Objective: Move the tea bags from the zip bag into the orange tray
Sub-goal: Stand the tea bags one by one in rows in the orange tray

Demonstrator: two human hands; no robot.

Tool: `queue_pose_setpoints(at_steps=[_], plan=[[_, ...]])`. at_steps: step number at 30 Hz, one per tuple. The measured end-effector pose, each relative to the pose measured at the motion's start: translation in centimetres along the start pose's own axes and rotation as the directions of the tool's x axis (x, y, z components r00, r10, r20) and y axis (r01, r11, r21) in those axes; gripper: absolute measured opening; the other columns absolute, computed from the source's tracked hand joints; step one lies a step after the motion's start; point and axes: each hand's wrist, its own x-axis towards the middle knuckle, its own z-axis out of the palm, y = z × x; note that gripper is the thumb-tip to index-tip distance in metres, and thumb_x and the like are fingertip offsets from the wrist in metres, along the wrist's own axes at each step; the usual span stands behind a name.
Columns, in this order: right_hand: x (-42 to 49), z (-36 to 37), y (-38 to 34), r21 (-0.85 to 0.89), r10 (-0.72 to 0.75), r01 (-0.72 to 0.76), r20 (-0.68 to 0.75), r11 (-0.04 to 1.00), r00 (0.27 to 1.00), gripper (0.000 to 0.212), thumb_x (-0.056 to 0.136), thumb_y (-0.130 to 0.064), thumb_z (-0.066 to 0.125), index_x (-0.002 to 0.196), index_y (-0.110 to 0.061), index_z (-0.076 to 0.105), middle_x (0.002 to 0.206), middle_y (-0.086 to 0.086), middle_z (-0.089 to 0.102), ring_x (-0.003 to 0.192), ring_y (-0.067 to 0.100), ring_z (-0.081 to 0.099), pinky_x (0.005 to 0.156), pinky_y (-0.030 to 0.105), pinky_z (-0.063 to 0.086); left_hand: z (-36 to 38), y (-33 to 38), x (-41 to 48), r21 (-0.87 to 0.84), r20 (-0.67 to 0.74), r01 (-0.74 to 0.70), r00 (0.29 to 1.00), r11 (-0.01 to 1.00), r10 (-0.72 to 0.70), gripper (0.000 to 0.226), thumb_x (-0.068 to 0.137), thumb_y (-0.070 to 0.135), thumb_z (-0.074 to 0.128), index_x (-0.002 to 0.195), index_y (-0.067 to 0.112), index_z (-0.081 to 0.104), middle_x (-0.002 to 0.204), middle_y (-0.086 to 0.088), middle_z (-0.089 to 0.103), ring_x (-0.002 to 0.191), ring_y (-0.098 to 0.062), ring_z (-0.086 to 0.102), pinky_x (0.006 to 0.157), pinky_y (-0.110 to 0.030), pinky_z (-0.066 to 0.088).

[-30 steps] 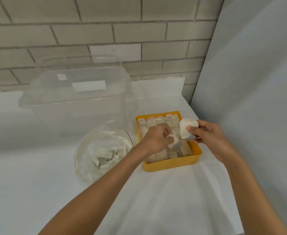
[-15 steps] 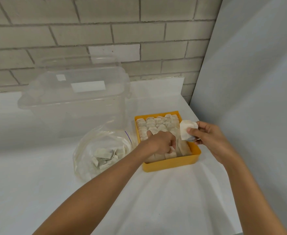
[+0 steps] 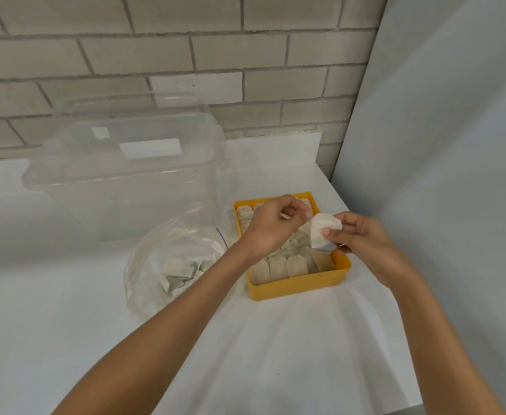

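Since half a second ago the left hand [image 3: 271, 227] has lifted out of the yellow-orange square plastic tray [image 3: 299, 287], where it was pressing down among the packed bags, and now hovers above the tray's far half with its fingertips close to the bundle in the right hand [image 3: 362, 244].

A white cloth-covered table [image 3: 245, 339] carries everything, backed by a pale grey brick wall [image 3: 156, 55] and bounded on the right by a plain light grey panel [image 3: 440, 145]. On the far left of the table stands a large clear plastic storage bin [image 3: 126, 181]. Just in front of it lies the clear plastic zip bag [image 3: 144, 289], crumpled and open, with a small heap of beige paper tea bags [image 3: 180, 271] in its middle. The tray sits right of the zip bag, close beside it, and is nearly filled with upright rows of beige tea bags [image 3: 287, 265]; a narrow gap shows along its right wall.

The left hand's fingers are curled, with thumb and forefinger drawn near each other; whether they pinch a bag or hold nothing cannot be told. The right hand is over the tray's right edge and grips a small bundle of white tea bags [image 3: 323, 233] between thumb and fingers, held above the tray and clear of the rows below.
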Motion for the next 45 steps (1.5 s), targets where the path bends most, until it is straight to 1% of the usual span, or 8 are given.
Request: queue_pose_setpoints(at_steps=[3,8,12,18,21,32,40,45], plan=[[0.1,1.0,-0.1,-0.07,-0.059,0.053,-0.074,0.996,0.996,0.004,0.085,-0.012,0.07,0.082,-0.014,0.068,0.069,0.001,0.069,0.058,0.007,0.059,0.053,0.015,0.047,0.1,0.4,-0.5,0.009,-0.048,0.028,0.998,1.0,-0.027,0.012,0.089,0.023,0.066,0.086,0.011,0.067,0.076,0.0,0.068,0.063,-0.01,0.062,0.065,-0.025,0.052],[-0.4,2.9,-0.6,-0.175,-0.208,0.19,-0.092,0.966,0.974,0.022,0.087,-0.041,0.063,0.075,-0.025,0.075,0.067,-0.001,0.072,0.066,0.02,0.065,0.066,0.028,0.053,0.6,0.2,-1.0,-0.003,-0.047,0.113,0.992,0.994,-0.113,0.027,0.085,0.042,0.067,0.084,0.015,0.069,0.078,-0.001,0.072,0.079,-0.015,0.07,0.081,-0.041,0.057],[-0.6,3.4,-1.1,-0.185,-0.207,0.195,-0.043,0.963,0.977,0.02,0.091,-0.032,0.06,0.084,-0.023,0.076,0.075,-0.002,0.074,0.076,0.012,0.07,0.071,0.027,0.055,0.3,0.0,-0.9,-0.032,-0.115,0.162,0.98,0.986,-0.165,0.035,0.078,0.05,0.071,0.085,0.016,0.068,0.076,0.001,0.072,0.077,-0.014,0.07,0.079,-0.043,0.057],[-0.6,3.5,-1.7,-0.196,-0.174,0.164,-0.031,0.967,0.984,0.019,0.091,-0.027,0.061,0.086,-0.017,0.077,0.074,-0.001,0.075,0.073,0.009,0.07,0.072,0.025,0.056,-0.3,0.1,-1.2,-0.117,-0.083,0.186,0.977,0.975,-0.197,0.013,0.084,0.025,0.071,0.078,0.016,0.065,0.071,-0.001,0.069,0.069,-0.014,0.069,0.072,-0.033,0.059],[-0.5,3.5,-1.8,-0.169,-0.144,0.133,-0.055,0.977,0.988,0.016,0.092,-0.019,0.062,0.085,-0.016,0.076,0.071,0.002,0.074,0.068,0.008,0.07,0.067,0.022,0.055,-0.9,0.1,-1.3,-0.128,-0.06,0.209,0.974,0.97,-0.217,0.006,0.086,0.012,0.063,0.08,0.014,0.063,0.075,-0.005,0.069,0.075,-0.019,0.071,0.077,-0.036,0.057],[-0.1,0.9,-3.2,-0.006,-0.107,0.108,-0.213,0.994,0.971,0.022,0.095,-0.01,0.054,0.082,-0.022,0.066,0.07,-0.001,0.069,0.055,0.006,0.061,0.051,0.017,0.048,-2.7,0.2,-1.0,-0.302,0.045,0.256,0.966,0.918,-0.255,0.012,0.093,0.008,0.051,0.084,0.013,0.057,0.075,-0.001,0.063,0.061,-0.012,0.065,0.077,-0.032,0.057],[0.2,0.1,-2.0,-0.227,-0.112,0.056,-0.241,0.972,0.964,0.018,0.093,-0.01,0.055,0.084,-0.021,0.067,0.072,-0.003,0.068,0.056,0.006,0.061,0.054,0.015,0.047,1.0,-1.4,0.2,-0.004,0.2,0.235,0.953,0.972,-0.23,0.012,0.093,0.0,0.049,0.093,0.011,0.054,0.073,-0.006,0.062,0.059,-0.012,0.06,0.062,-0.023,0.055],[0.2,-0.4,-0.7,-0.382,-0.129,0.025,-0.247,0.924,0.96,0.016,0.091,-0.007,0.056,0.09,-0.015,0.07,0.071,-0.004,0.067,0.054,0.003,0.061,0.049,0.007,0.044,3.6,-2.5,0.5,0.248,0.287,0.161,0.929,0.955,-0.232,0.015,0.091,0.0,0.048,0.101,0.011,0.053,0.095,-0.014,0.065,0.076,-0.025,0.07,0.074,-0.035,0.055]])
